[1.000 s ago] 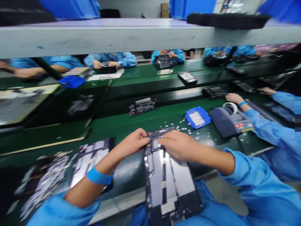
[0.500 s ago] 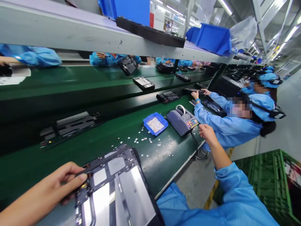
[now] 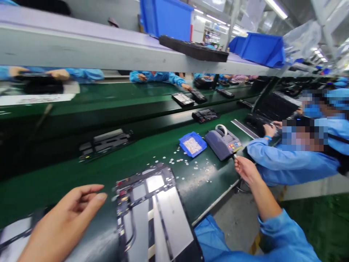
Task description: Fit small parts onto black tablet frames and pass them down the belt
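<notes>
Fingers of the left hand (image 3: 65, 222) are hanging loosely open just beside the metal frame (image 3: 152, 214), not touching it; the frame is lying over the near edge of the green belt (image 3: 81, 174), its lower end cut off. Right hand (image 3: 244, 169) is pinching a small pale piece at the tape dispenser (image 3: 222, 143), too small to identify, beside the blue tray (image 3: 192, 144)

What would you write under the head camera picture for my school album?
Left hand hovers open beside a dark framed panel with silver plates on the green belt; right hand reaches a grey tape dispenser.
</notes>
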A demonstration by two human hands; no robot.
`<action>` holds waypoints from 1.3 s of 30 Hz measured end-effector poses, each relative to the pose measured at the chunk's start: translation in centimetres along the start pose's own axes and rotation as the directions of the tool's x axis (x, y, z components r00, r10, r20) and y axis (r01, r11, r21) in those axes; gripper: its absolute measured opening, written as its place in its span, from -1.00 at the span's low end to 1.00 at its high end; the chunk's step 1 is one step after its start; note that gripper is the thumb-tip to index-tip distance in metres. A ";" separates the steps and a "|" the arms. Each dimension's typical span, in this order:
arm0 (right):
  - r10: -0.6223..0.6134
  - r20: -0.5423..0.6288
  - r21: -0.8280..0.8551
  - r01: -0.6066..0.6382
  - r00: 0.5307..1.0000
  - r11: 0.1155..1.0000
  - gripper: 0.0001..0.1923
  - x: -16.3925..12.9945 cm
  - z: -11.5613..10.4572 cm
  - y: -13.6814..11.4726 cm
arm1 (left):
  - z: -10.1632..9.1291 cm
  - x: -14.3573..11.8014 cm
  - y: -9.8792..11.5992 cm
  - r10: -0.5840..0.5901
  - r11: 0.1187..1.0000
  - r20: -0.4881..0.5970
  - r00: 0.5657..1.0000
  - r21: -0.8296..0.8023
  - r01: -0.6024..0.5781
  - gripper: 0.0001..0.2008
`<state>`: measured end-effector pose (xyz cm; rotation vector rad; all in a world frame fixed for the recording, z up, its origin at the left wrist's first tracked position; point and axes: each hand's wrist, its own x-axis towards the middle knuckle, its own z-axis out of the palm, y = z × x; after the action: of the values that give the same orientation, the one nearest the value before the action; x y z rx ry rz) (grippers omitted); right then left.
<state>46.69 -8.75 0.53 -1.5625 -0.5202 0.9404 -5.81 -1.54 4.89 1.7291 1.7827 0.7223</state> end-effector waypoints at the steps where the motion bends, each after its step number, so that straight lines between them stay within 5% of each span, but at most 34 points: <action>1: -0.014 0.053 0.032 0.012 0.998 0.999 -0.61 -1.1 1.3 -0.2 | -0.3 -1.2 1.5 -0.040 0.999 -0.128 0.991 -0.031 0.037 -0.51; 4: -0.087 0.316 0.112 0.054 0.945 0.992 -0.56 -5.3 7.3 -1.5 | -0.2 -3.5 6.3 -0.018 0.978 -0.079 0.997 -0.210 0.001 -0.62; 7: -0.114 0.608 0.078 0.084 0.786 0.993 -0.63 -10.0 14.8 -3.4 | 0.7 -4.0 9.1 0.018 0.900 0.073 0.997 -0.436 0.016 -0.68; 10: -0.144 0.775 0.043 0.175 0.615 0.984 -0.72 -13.4 21.2 -4.6 | 1.6 -4.1 9.3 0.045 0.778 0.163 0.986 -0.625 0.068 -0.65; 14: -0.204 0.815 0.055 0.277 0.542 0.959 -0.77 -15.1 25.7 -4.3 | 2.6 -4.3 8.0 0.002 0.623 0.126 0.992 -0.776 0.097 -0.77; 18: -0.207 0.846 0.017 0.364 0.491 0.931 -0.80 -15.0 26.1 -3.4 | 2.7 -4.1 6.9 -0.035 0.606 0.074 0.997 -0.791 0.080 -0.83; 21: -0.358 0.828 -0.035 0.677 0.432 0.735 -0.80 -13.6 25.1 -3.2 | 1.4 -3.9 5.9 -0.012 0.723 0.003 1.000 -0.691 0.011 -0.85; 23: -0.486 0.831 -0.036 0.897 0.271 0.440 -0.76 -12.4 24.5 -3.2 | 0.2 -3.9 5.2 0.039 0.850 -0.017 0.999 -0.525 -0.042 -0.86; 26: -0.461 0.886 0.052 0.999 -0.050 -0.008 -0.70 -10.8 24.3 -3.0 | -0.8 -3.9 4.2 0.210 0.959 0.044 0.977 -0.201 -0.198 -0.87; 29: -0.319 0.923 0.134 0.957 -0.215 -0.256 -0.70 -10.1 24.8 -2.9 | -0.4 -3.9 3.5 0.442 0.888 0.109 0.891 0.086 -0.451 -0.84; 34: -0.225 0.936 0.178 0.916 -0.270 -0.359 -0.70 -9.5 25.3 -2.7 | 0.5 -4.4 2.8 0.643 0.629 0.206 0.737 0.406 -0.662 -0.84; 39: -0.230 0.929 0.194 0.911 -0.289 -0.364 -0.70 -9.2 25.3 -2.4 | 0.0 -4.5 3.2 0.657 0.549 0.281 0.699 0.457 -0.700 -0.84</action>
<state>21.62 -0.08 5.52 -0.6139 -2.7826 -0.2331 -3.47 -5.98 7.23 2.8774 1.2641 0.4249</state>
